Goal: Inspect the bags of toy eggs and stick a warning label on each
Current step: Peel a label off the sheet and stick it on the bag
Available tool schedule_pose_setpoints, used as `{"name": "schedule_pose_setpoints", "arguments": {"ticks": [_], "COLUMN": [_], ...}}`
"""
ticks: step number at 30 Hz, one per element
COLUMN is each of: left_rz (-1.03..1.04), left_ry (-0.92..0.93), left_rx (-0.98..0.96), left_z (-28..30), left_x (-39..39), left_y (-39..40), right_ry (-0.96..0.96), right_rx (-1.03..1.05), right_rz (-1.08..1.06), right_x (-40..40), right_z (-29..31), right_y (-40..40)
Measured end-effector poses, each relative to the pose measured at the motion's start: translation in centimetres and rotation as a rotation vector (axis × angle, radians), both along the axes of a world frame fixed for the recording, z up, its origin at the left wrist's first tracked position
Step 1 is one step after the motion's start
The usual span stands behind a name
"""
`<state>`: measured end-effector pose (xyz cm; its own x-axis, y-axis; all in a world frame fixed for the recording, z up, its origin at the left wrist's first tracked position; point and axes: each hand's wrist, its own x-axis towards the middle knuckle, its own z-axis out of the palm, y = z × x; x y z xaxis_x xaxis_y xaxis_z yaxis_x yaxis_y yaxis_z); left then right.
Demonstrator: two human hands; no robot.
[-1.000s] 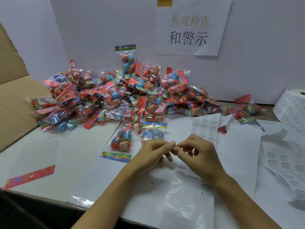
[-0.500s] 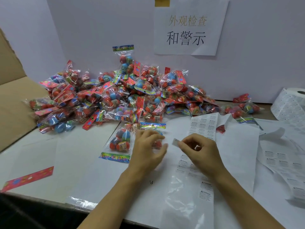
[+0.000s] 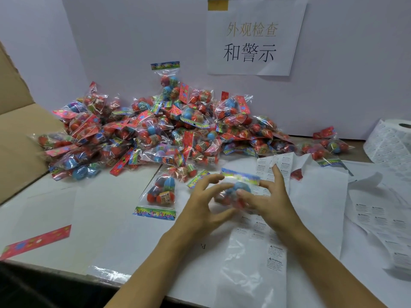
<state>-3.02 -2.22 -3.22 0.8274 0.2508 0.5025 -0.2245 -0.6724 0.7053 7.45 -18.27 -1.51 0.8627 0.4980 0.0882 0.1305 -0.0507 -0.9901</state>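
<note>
One bag of toy eggs (image 3: pixel 235 192), blurry, held up just over the desk (image 3: pixel 66 210) between both hands. Left hand (image 3: pixel 204 207) on the bag's left side, fingers (image 3: pixel 211 178) spread wide and curled, thumb under, likely to keep the bag from sliding. Right hand (image 3: pixel 264 201) on the bag's right side, thumb pressed on the front, maybe pushing a warning label flat; too blurry to see the label. Sheet of labels (image 3: pixel 275 256) right under the hands, easy to reach for the next sticker. Big pile of bags (image 3: pixel 155 132) at the back, by the wall, waiting. One more bag (image 3: pixel 161 194) flat on the desk just left of the hands. Roll of labels (image 3: pixel 391 141) far right.
</note>
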Motion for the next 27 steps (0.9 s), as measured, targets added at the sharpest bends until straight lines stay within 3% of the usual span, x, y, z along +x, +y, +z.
{"name": "schedule_pose_setpoints", "arguments": {"ticks": [2,5,7,10,17,27], "left_rz": [-0.016,0.138,0.188,0.036,-0.082,-0.157], "left_ry": [-0.015,-0.047,0.048,0.169,0.171,0.185], "left_rx": [-0.083,-0.276,-0.456,-0.789,-0.794,-0.889], "left_z": [0.1,0.8,1.0,0.9,0.8,1.0], "left_x": [0.1,0.2,0.4,0.5,0.2,0.3], "left_y": [-0.4,-0.7,0.0,1.0,0.5,0.2], "right_ry": [0.025,-0.016,-0.011,0.034,0.076,0.108], "right_rx": [0.027,0.013,0.023,0.047,0.023,0.147], "right_rz": [0.014,0.008,0.019,0.072,0.093,0.079], "right_x": [0.3,0.4,0.3,0.1,-0.2,-0.4], "right_z": [0.0,0.3,0.4,0.5,0.7,0.9], "right_y": [0.0,-0.1,-0.1,0.0,0.0,0.2]}}
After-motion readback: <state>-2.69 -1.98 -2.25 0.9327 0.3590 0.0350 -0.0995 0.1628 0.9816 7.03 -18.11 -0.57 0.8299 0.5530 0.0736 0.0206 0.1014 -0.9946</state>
